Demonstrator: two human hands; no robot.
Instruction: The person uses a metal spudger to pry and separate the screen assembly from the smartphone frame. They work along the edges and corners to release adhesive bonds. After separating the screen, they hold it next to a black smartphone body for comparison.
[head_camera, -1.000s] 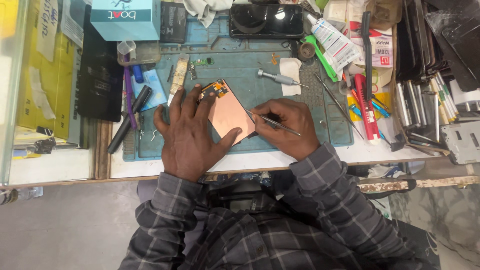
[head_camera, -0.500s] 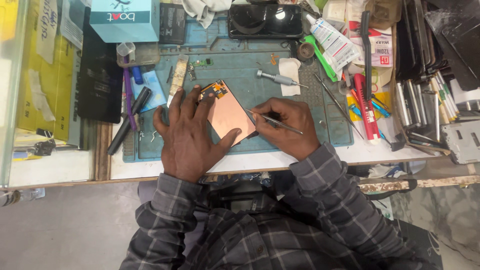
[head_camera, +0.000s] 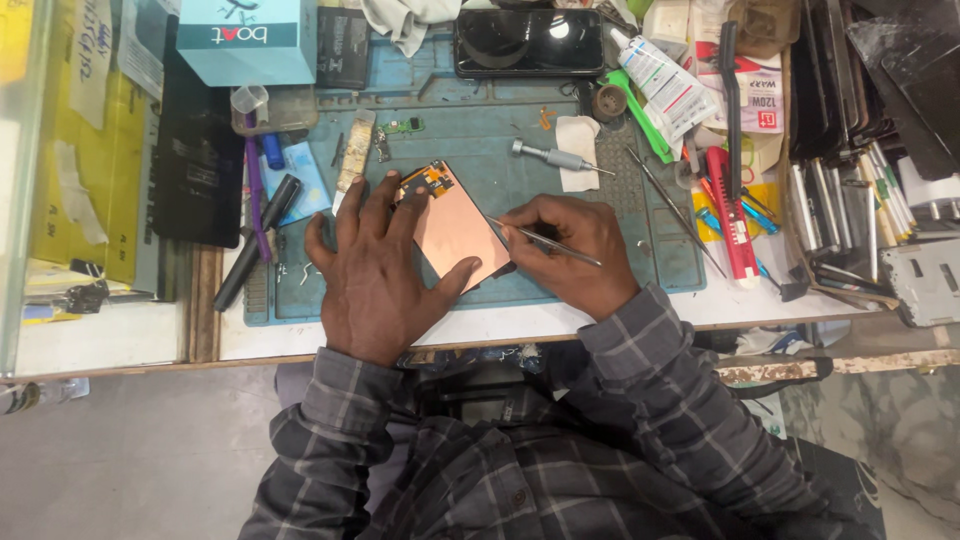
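A copper-coloured phone display panel lies tilted on the blue work mat, its flex end pointing up left. My left hand rests flat on the mat and presses the panel's left side, thumb along its lower edge. My right hand grips thin metal tweezers like a pen, their tip touching the panel's right edge.
A small screwdriver and a white wipe lie on the mat above. A black phone, a glue tube, a teal box, red and green tools, and stacked phone parts crowd the bench.
Almost nothing has moved. My right hand has shifted the tweezers slightly along the panel's right edge while my left hand keeps the panel pinned.
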